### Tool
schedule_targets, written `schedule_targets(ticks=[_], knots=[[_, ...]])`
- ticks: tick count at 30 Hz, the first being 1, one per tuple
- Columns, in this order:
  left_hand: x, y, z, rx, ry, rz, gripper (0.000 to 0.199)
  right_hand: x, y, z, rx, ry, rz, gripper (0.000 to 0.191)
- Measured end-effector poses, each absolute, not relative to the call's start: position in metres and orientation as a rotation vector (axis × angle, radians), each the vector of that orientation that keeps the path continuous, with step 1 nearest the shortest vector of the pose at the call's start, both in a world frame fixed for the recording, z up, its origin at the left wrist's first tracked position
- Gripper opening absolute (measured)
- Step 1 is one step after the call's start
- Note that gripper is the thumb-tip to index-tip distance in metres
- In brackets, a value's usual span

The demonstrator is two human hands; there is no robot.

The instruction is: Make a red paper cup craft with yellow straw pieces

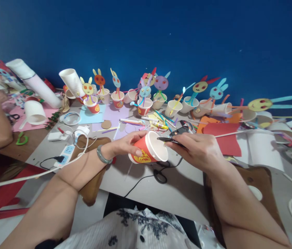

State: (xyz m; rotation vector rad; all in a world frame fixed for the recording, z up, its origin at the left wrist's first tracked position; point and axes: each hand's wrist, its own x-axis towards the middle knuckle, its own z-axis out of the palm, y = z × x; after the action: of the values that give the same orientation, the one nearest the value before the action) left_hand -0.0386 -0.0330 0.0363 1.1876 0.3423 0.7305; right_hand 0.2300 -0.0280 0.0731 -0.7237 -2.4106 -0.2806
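Tilting a red, yellow-printed paper cup, your left hand grips its side, thumb across the print, while your right hand pinches a black tool at its rim.

Blue wall behind a long grey worktop

A deep-blue wall is rising behind the grey worktop (a few pale specks are dotting its paint), while soft light is brightening its middle and the upper right corner is falling darker; brown cushioned pads are lying along the near edge.
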Motion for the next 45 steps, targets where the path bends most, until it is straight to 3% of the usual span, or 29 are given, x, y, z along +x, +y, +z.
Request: schedule_targets(ticks=[10, 16, 22, 28, 36, 39, 43, 45], knots=[[-0.038, -0.032, 0.035, 1.194, 0.345, 0.709, 0.066, 0.23, -0.029, 0.073, -0.844, -2.418, -0.11, 0.032], [-0.041, -0.031, 0.028, 1.196, 0.375, 0.736, 0.082, 0.228, -0.035, 0.07, -0.885, -2.055, 0.119, 0.022], [-0.037, -0.029, 0.028, 1.349, 0.427, 0.781, 0.088, 0.221, -0.028, 0.068, -0.868, -1.422, 0.728, 0.037], [-0.032, -0.029, 0.016, 2.132, 0.87, 1.045, 0.081, 0.208, -0.018, 0.069, -0.921, -1.292, 1.123, 0.051], [-0.034, -0.041, 0.015, 2.717, 1.068, 0.912, 0.074, 0.192, -0.036, 0.052, -1.13, -1.691, 1.055, 0.047], [-0.033, -0.038, 0.014, 2.719, 0.967, 0.947, 0.072, 0.19, -0.036, 0.049, -1.132, -1.64, 1.041, 0.044], [-0.032, -0.032, 0.008, 2.554, 0.862, 1.113, 0.085, 0.192, -0.03, 0.049, -1.132, -1.573, 1.07, 0.046], [-0.031, -0.031, 0.007, 2.487, 0.822, 1.129, 0.08, 0.192, -0.029, 0.049, -1.126, -1.548, 1.107, 0.048]])
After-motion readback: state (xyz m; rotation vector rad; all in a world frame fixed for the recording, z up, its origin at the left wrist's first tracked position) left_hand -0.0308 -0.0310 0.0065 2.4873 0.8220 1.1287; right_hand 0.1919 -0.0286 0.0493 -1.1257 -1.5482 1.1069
